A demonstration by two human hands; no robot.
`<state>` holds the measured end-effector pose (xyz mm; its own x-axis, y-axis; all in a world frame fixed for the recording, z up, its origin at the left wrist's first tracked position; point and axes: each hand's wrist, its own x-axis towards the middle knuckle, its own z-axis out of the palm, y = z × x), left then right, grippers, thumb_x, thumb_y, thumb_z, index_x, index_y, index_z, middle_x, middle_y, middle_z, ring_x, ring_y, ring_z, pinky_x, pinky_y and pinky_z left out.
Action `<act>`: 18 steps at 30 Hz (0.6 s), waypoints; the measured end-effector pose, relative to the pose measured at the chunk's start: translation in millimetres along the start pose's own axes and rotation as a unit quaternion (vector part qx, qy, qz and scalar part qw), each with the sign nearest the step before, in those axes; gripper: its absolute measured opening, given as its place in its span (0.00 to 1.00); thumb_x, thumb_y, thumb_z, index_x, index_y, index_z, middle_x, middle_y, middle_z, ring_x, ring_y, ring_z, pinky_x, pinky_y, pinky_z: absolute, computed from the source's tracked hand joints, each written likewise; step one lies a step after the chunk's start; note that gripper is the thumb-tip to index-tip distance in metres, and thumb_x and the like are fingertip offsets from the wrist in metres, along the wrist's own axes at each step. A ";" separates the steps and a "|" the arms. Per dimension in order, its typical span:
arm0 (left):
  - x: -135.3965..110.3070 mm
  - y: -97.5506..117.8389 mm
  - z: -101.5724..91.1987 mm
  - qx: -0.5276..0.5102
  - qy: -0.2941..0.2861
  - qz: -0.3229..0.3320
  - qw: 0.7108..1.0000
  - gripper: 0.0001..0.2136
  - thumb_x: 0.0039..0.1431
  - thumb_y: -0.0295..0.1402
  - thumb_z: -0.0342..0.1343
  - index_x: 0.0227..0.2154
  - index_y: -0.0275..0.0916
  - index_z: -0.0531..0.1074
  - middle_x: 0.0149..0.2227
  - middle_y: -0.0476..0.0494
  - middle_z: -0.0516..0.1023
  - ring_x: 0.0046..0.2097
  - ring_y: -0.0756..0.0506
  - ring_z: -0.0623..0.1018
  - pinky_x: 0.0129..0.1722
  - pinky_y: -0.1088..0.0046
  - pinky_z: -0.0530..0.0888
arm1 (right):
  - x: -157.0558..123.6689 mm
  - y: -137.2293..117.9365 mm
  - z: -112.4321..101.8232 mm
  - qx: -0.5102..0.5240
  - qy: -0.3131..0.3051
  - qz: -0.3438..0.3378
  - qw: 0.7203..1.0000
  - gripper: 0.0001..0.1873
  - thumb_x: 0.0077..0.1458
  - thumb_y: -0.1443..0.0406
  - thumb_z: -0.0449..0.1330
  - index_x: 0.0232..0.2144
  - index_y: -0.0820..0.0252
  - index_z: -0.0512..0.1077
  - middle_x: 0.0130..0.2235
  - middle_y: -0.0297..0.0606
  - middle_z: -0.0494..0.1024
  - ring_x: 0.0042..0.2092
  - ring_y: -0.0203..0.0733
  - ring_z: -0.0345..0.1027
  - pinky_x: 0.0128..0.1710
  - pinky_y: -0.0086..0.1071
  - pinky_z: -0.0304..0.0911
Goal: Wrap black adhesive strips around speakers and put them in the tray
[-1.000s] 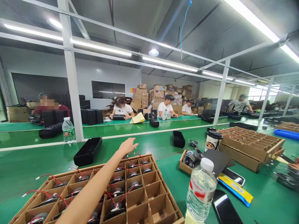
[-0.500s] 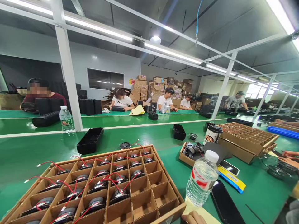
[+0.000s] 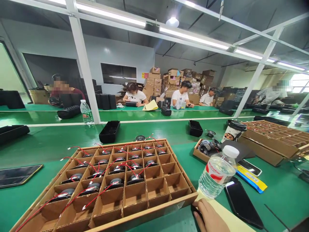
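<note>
Right there, the right hand (image 3: 210, 217) sits half-open at the bottom edge, fingers loosely curled, gripping nothing, on a pale yellow paper sheet (image 3: 231, 219)! Just beside it, a brown cardboard divider tray (image 3: 145, 212) of round black red-wired speakers (image 3: 116, 182), and a clear plastic water bottle (image 3: 217, 174) above!

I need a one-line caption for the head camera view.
Bare hand beside a brown cardboard compartment tray of red-wired black speakers on a green workbench.
</note>
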<state>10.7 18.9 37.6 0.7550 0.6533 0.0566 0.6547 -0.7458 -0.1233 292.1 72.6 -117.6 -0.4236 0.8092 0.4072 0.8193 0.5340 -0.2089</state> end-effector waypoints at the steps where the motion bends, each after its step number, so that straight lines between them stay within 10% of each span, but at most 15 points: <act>1: 0.5 0.1 -3.1 0.005 -0.004 -0.021 1.000 0.09 0.61 0.43 0.48 0.38 0.50 0.71 0.38 0.47 0.74 0.41 0.43 0.74 0.36 0.65 0.73 | -1.1 0.3 0.5 -0.003 0.004 0.003 1.000 0.09 0.59 0.66 0.49 0.37 0.58 0.69 0.35 0.38 0.72 0.37 0.37 0.70 0.36 0.27 0.69; 8: -0.9 -65.6 0.5 0.054 -0.035 -0.285 0.957 0.16 0.61 0.26 0.39 0.30 0.31 0.74 0.32 0.34 0.74 0.37 0.34 0.74 0.35 0.53 0.69 | -6.0 3.8 8.1 -0.037 0.049 -0.017 0.998 0.14 0.61 0.60 0.49 0.40 0.60 0.71 0.36 0.43 0.72 0.37 0.42 0.69 0.34 0.30 0.70; 18: 2.8 -87.1 29.2 -0.144 0.008 -0.395 0.907 0.13 0.61 0.38 0.49 0.27 0.40 0.74 0.30 0.48 0.75 0.37 0.44 0.73 0.41 0.57 0.64 | -8.5 3.6 6.6 -0.008 0.062 -0.019 0.998 0.14 0.61 0.60 0.50 0.41 0.60 0.72 0.36 0.42 0.71 0.37 0.39 0.68 0.36 0.28 0.69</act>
<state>-45.4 89.5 19.6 0.0439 0.9986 0.0293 0.9727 -0.0494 0.2269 296.1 69.2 -127.7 -0.4042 0.7515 0.5214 0.8102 0.5587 -0.1772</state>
